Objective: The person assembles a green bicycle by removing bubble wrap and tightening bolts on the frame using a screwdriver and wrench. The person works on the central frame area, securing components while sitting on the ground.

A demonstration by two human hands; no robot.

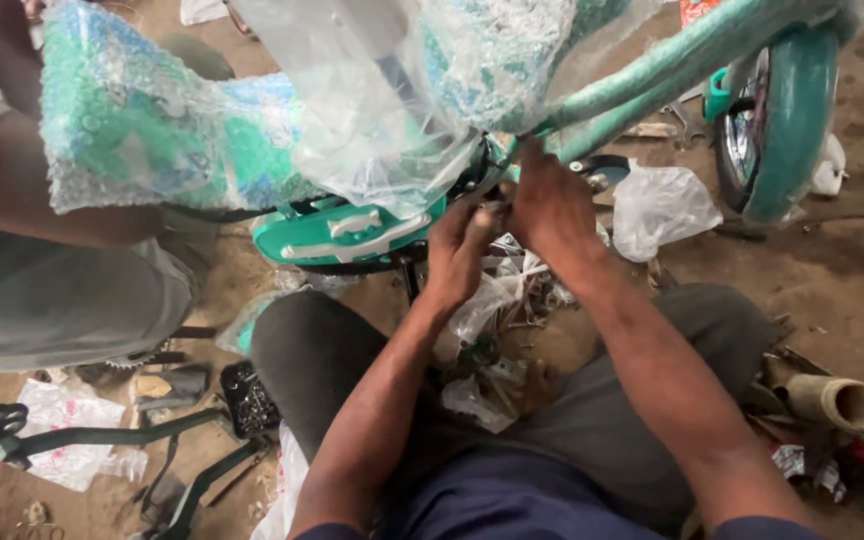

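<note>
Left hand [464, 240] pinches a small metal part | right hand [550, 205] curled on the bicycle frame [642, 85] joint | frame slants up-right, hands touching.

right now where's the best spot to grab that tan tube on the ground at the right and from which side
Probably around the middle of the tan tube, coming from above. It lies on its side on the dirt with its open end facing right, so the round body is bare on top. Its left end sits against scrap pieces and the person's leg, so that end looks crowded. Both hands are busy at the green bicycle frame.
</note>
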